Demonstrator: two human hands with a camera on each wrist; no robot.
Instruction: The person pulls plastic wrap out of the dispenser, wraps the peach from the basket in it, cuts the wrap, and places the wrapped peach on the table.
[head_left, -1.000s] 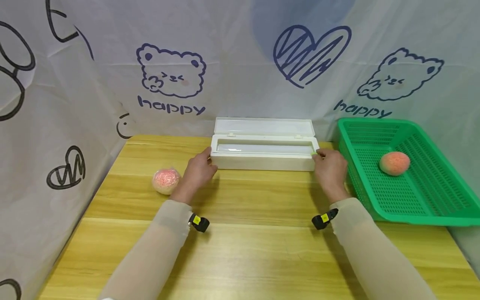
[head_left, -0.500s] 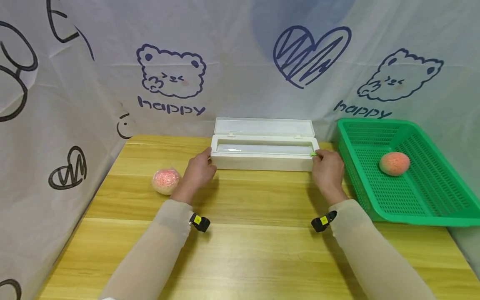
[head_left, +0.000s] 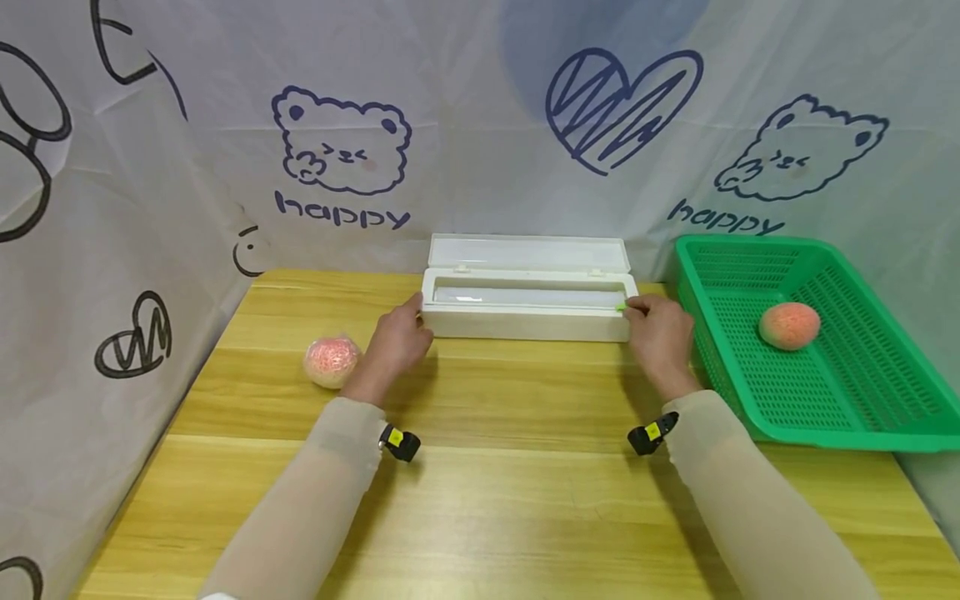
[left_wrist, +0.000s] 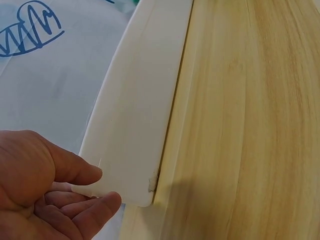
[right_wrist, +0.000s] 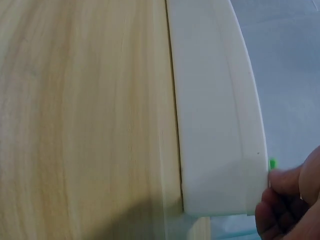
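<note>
I see the white box stretching lengthwise from my left grip, pinching its left end, to my right grip, pinching the green tab.

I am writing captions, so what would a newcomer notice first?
First comes the bright green plastic basket on the right, holding a round pink-orange ball. Next is the long white plastic box at the back, open, between the left hand and the right hand.
</note>
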